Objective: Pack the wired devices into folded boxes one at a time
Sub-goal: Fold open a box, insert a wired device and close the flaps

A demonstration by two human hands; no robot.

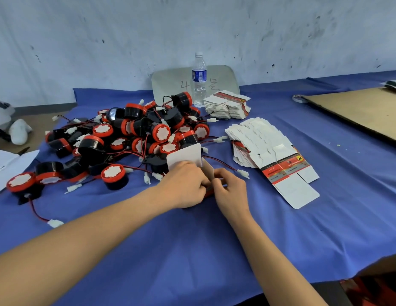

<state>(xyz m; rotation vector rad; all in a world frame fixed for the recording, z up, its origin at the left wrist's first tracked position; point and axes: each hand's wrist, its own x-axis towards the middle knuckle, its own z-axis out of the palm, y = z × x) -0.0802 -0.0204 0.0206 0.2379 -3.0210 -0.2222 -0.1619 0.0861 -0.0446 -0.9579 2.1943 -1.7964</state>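
Wired devices (135, 133) lie in a tangled heap at ten to eleven o'clock from the hands, black drums with red caps, their red-and-black leads crossing one another on the blue cloth (192, 239). The box (185, 155) being made up sits at the middle of the work, its white flaps standing up. The left hand (183, 184) is curled round its near side, and the right hand (229, 188) pinches a flap edge with bent fingers. Whether a device is already inside cannot be told; the hands hide the opening.

A wire (223, 163) runs out from behind the flaps toward three o'clock and ends in a white plug (243, 173) lying on the cloth. If it belongs to the device being packed, closing the flap now would likely trap it or leave the plug hanging out. Pressing the thin card hard could crease a flap. Pulling one lead from the heap could drag its neighbours along.

Flat boxes (265, 146) fan out at two o'clock, and a water bottle (199, 80) stands at twelve.
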